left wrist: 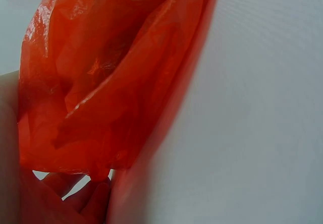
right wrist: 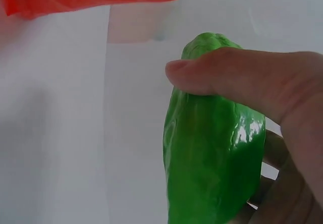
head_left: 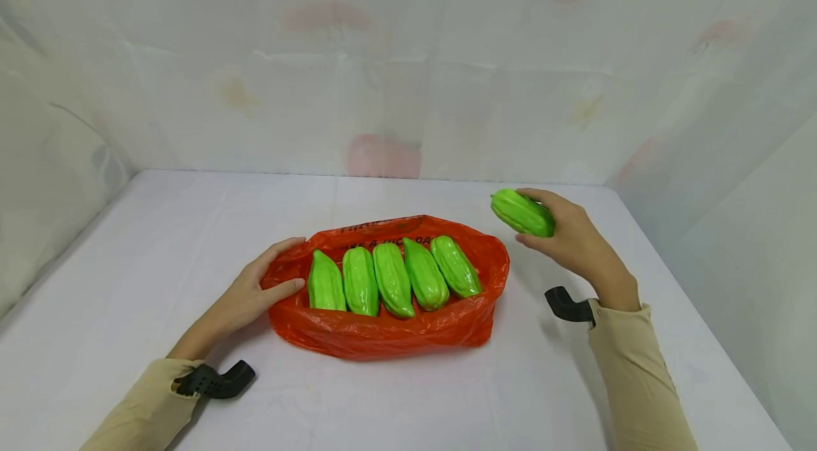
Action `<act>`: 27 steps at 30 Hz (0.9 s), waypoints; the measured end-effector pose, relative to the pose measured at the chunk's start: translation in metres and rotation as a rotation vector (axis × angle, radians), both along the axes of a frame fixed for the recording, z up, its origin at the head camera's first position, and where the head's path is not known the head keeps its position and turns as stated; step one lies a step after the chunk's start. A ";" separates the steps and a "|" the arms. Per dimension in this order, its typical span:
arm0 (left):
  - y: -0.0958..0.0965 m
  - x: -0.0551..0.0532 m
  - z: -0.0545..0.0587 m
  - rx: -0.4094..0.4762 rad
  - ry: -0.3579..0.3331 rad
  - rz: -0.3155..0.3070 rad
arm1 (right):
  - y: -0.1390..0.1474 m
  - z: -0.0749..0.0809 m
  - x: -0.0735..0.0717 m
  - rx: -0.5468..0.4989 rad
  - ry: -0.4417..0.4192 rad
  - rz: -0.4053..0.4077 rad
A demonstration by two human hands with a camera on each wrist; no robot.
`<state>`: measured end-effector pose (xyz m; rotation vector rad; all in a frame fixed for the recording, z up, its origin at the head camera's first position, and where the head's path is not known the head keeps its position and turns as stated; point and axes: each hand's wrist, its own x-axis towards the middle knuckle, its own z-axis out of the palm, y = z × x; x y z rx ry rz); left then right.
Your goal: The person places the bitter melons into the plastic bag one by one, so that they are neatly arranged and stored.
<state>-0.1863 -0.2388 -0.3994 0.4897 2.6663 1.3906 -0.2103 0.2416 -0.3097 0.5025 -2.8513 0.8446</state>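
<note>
A red plastic bag (head_left: 396, 334) lies mouth up on the table, with several glossy green bitter melons (head_left: 392, 279) side by side in its opening. My left hand (head_left: 258, 286) holds the bag's left end, thumb over the rim; in the left wrist view its fingers (left wrist: 93, 199) curl beneath the red plastic. Off the bag's right side and above the table, my right hand (head_left: 574, 235) grips another ridged bitter melon (head_left: 522, 213), its stem end pointing left. The thumb lies across this melon (right wrist: 209, 153) in the right wrist view, with the other fingers behind it.
A white cloth covers the table (head_left: 408, 401). Pale curtains (head_left: 408, 82) with faded pink spots hang behind it and at both sides. A black curved mount sits at each wrist, the left one (head_left: 220, 380) close over the tabletop.
</note>
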 end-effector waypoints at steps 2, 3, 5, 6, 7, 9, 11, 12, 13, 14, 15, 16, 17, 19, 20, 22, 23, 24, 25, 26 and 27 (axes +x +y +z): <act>0.000 0.000 0.000 -0.007 -0.002 0.002 | -0.002 0.001 0.001 0.001 0.020 0.007; 0.000 0.000 0.000 -0.007 -0.002 0.002 | -0.003 0.001 0.001 0.000 0.030 0.011; 0.000 0.000 0.000 -0.009 -0.002 0.004 | -0.006 0.002 0.002 -0.002 0.052 0.022; 0.000 0.000 0.000 -0.011 -0.002 0.005 | -0.007 0.003 0.003 -0.003 0.061 0.027; 0.000 0.000 0.000 -0.011 -0.002 0.005 | -0.008 0.003 0.003 -0.004 0.069 0.032; 0.000 0.000 0.000 -0.009 -0.002 0.004 | -0.010 0.004 0.004 -0.008 0.080 0.039; 0.000 -0.001 0.000 -0.013 -0.001 0.003 | -0.012 0.005 0.006 -0.011 0.092 0.043; 0.000 -0.001 0.000 -0.012 -0.001 0.001 | -0.013 0.006 0.007 -0.013 0.097 0.045; 0.000 -0.001 0.000 -0.011 0.001 0.000 | -0.014 0.006 0.008 -0.014 0.105 0.048; 0.000 -0.001 0.000 -0.012 0.002 0.000 | -0.015 0.007 0.008 -0.018 0.114 0.052; 0.000 -0.001 -0.001 -0.013 0.003 0.000 | -0.016 0.007 0.009 -0.021 0.122 0.058; 0.000 -0.001 -0.001 -0.014 0.004 0.000 | -0.017 0.008 0.010 -0.024 0.130 0.065; 0.000 -0.001 -0.001 -0.014 0.005 -0.001 | -0.018 0.008 0.010 -0.028 0.138 0.072; 0.000 -0.001 0.000 -0.014 0.004 0.001 | -0.020 0.009 0.011 -0.033 0.154 0.087; 0.000 -0.001 0.000 -0.014 0.003 0.001 | -0.021 0.009 0.011 -0.036 0.160 0.093; 0.000 -0.001 0.000 -0.015 0.000 0.003 | -0.023 0.009 0.011 -0.040 0.171 0.105; 0.000 -0.001 0.000 -0.015 -0.001 0.003 | -0.023 0.009 0.012 -0.043 0.175 0.111; 0.000 -0.001 0.000 -0.014 -0.003 0.004 | -0.024 0.009 0.012 -0.046 0.178 0.117; 0.000 -0.001 0.000 -0.013 -0.004 0.004 | -0.025 0.010 0.013 -0.049 0.181 0.122; 0.000 -0.001 0.000 -0.012 -0.006 0.004 | -0.026 0.010 0.014 -0.053 0.183 0.125; 0.000 -0.001 -0.001 -0.010 -0.007 0.004 | -0.026 0.010 0.014 -0.056 0.185 0.129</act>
